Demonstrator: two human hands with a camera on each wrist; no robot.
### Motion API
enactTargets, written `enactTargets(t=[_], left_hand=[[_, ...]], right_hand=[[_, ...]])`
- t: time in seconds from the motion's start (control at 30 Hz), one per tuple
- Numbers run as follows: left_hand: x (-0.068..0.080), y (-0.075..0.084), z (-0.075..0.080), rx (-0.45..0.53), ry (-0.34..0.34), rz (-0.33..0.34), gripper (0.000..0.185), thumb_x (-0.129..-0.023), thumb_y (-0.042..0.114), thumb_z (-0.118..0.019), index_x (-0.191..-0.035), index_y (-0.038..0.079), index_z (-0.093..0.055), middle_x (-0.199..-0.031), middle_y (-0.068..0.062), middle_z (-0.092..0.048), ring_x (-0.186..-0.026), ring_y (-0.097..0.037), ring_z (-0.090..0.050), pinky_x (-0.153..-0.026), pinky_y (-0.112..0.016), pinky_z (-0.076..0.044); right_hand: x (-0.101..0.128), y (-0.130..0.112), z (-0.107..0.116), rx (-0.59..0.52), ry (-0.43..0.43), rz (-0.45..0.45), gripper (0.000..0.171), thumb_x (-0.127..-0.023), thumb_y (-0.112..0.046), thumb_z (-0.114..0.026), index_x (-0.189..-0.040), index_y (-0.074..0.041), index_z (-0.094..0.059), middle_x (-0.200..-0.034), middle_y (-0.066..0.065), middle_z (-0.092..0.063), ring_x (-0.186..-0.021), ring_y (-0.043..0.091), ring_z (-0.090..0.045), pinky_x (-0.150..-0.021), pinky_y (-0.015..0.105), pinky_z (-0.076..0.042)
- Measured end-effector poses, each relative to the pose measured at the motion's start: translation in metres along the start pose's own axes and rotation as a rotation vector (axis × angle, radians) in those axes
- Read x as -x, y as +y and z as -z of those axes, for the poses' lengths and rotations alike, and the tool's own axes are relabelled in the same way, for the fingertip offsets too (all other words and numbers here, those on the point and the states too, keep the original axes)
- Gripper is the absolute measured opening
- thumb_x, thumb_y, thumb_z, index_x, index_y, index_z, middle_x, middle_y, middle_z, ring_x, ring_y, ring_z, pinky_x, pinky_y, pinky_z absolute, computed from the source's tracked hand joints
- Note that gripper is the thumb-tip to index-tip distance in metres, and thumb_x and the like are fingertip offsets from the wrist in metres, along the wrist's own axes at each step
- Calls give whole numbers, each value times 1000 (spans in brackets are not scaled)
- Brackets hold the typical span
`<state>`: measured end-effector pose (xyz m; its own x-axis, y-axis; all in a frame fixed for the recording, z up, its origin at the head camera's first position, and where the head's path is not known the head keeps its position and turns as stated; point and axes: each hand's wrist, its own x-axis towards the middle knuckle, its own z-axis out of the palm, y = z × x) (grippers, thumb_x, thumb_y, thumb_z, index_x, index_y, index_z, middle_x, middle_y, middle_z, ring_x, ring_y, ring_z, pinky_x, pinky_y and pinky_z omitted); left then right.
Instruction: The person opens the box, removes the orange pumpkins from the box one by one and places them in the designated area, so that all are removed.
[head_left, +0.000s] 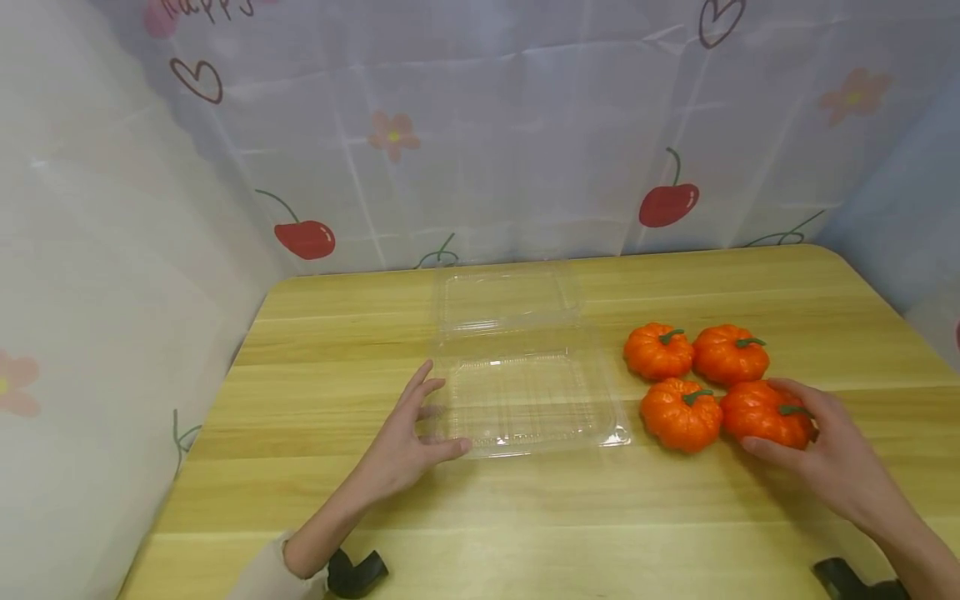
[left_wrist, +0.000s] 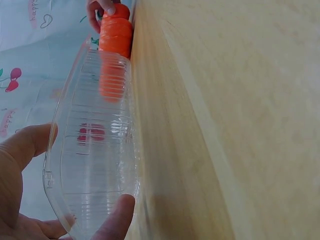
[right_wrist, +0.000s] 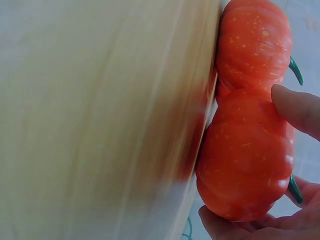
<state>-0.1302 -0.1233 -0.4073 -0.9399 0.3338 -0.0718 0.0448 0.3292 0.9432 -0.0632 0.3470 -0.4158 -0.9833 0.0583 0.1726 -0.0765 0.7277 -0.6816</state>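
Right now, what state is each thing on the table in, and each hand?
clear clamshell box: open, lid laid back flat, nothing inside.
near-right pumpkin: on the table, gripped by the right hand.
other three pumpkins: resting on the table, untouched, beside the box.
left hand: fingers and thumb touching the box's left edge.
right hand: fingers curled round the near-right pumpkin.

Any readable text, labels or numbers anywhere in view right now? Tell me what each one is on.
"appy": pink lettering on the backdrop cloth, cut off by the top edge of the head view; the first letter is cropped.
Pink lettering on the same cloth at the upper left of the left wrist view: too blurred to read.
Clear plastic container: no label or print visible.
Orange pumpkins: no writing.
Table: no writing.
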Motion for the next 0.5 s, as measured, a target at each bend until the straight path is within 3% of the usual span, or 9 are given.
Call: enactTargets(t=[0.13, 0.3, 0.5], left_hand=[[0, 0, 0, 0, 2, 1, 102, -79, 18, -85, -157, 11, -21, -161, -6, -20, -132, -39, -41, -90, -42, -54], [0, 0, -1, 0, 2, 1, 100, -79, 18, -85, -157, 10, -22, -161, -5, -18, -132, -38, -41, -90, -42, -54], [0, -1, 0, -4, 0, 4, 100, -79, 20, -86, -157, 11, -23, -162, -4, -18, -133, -38, -41, -91, -42, -54]], right_hand=[[0, 2, -2, -3, -12, 11, 75, -82, -9, -81, -141, 10, -40, -133, 38, -39, -118, 55, -32, -104, 13, -12], [-1, 5, -3, -10, -44, 12, 75, -83, -8, -79, -142, 11, -38, -134, 39, -37, -120, 57, -30, -115, 37, -7], [-2, 5, -4, -8, -37, 27, 76, -82, -7, -80, -142, 12, -37, -132, 40, -39, -119, 57, -32, -114, 30, -8]])
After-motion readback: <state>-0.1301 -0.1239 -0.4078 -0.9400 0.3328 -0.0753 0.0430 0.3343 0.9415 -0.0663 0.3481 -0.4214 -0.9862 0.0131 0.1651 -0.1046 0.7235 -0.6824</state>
